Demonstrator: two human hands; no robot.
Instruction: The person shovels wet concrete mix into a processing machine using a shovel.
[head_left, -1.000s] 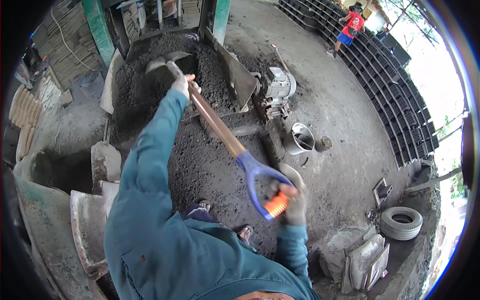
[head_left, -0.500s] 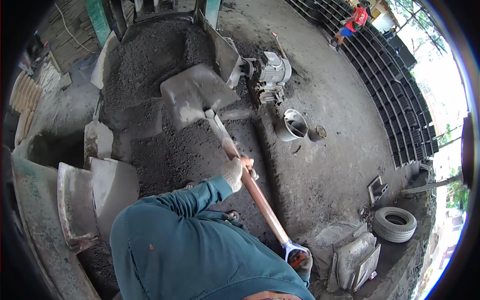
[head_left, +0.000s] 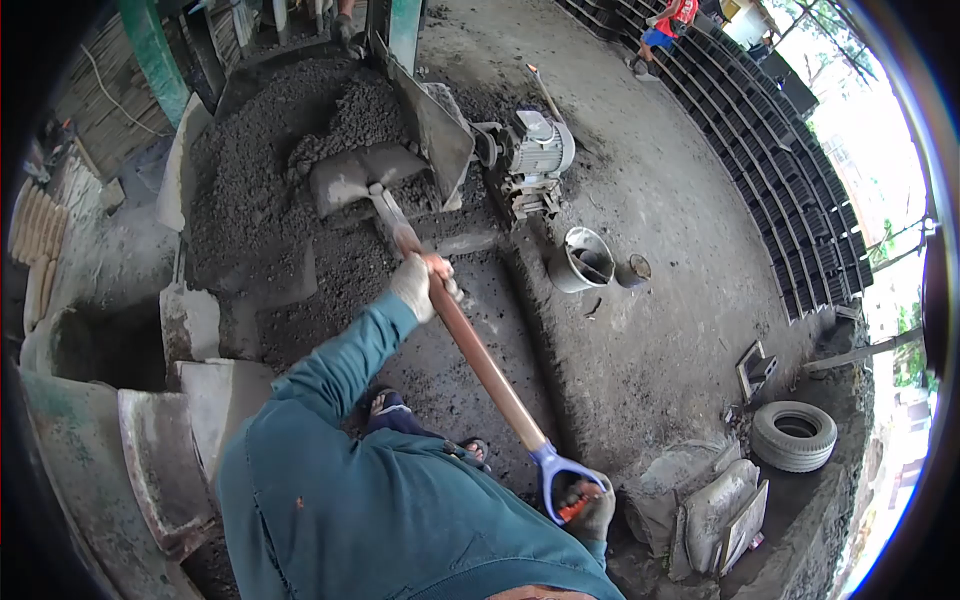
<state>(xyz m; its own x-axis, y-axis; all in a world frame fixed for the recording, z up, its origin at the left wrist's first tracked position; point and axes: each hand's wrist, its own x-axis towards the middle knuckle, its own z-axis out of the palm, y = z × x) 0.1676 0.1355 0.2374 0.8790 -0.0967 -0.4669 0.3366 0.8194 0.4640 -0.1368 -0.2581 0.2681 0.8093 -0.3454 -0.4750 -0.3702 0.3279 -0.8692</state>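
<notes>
A long-handled shovel (head_left: 485, 370) slants across the view, its wide metal blade (head_left: 350, 178) pushed against a heap of dark, damp gravelly mix (head_left: 270, 130). My left hand (head_left: 423, 286), in a pale glove with bare fingertips, is wrapped round the wooden shaft below the blade. At the near end, my right hand (head_left: 592, 507), also gloved, is closed on the blue D-shaped grip (head_left: 552, 470). The mix lies in a metal-walled trough, with loose crumbs scattered on the floor in front of it.
An electric motor (head_left: 540, 150) stands right of the trough's side plate (head_left: 425, 120). Nearby are a bucket (head_left: 580, 260) and a small can (head_left: 634, 271). Further right lie a tire (head_left: 793, 436) and stacked sacks (head_left: 710, 515). A person in red (head_left: 665, 25) is by the block racks (head_left: 760, 170).
The shovel has moved forward, its blade now against the heap. My left arm has stretched out with it. A hand has appeared at the trough's far edge; the person in red has shifted left.
</notes>
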